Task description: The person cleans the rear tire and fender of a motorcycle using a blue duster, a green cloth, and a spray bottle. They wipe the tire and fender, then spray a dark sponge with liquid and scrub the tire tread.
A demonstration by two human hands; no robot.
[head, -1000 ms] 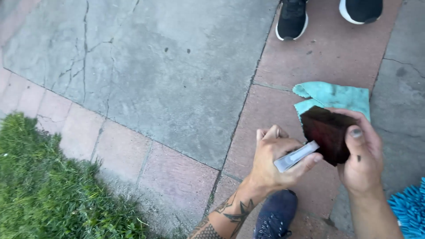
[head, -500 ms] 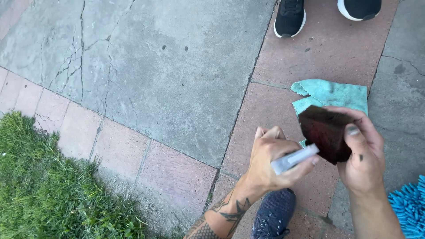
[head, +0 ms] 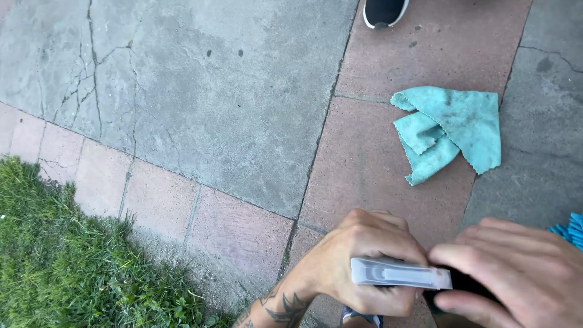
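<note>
The left hand (head: 358,267) is closed in a fist around a flat, grey, bar-shaped tool (head: 401,273), which sticks out sideways toward the right hand (head: 516,273). The right hand is curled over a dark object (head: 467,283) at the tool's tip; only a sliver of it shows, so what it is cannot be told from here, though the fingers seem clamped on it. The 2 hands sit close together, almost touching, at the bottom edge of the view.

A crumpled teal cloth (head: 452,130), soft and folded over itself with a wavy edge, lies on the reddish paving slab (head: 364,158) beyond the hands, well apart from them. A fringe of bright blue fabric (head: 571,228) peeks in at the right edge. Grey, cracked concrete (head: 200,91) fills the upper left, with a patch of grass (head: 67,267) at lower left. The toe of 1 dark shoe with a white sole (head: 384,12) shows at the top.

Compared with half a second ago, the hands sit lower in the view, the dark object is now mostly hidden under the right hand, and only 1 shoe remains in sight.
</note>
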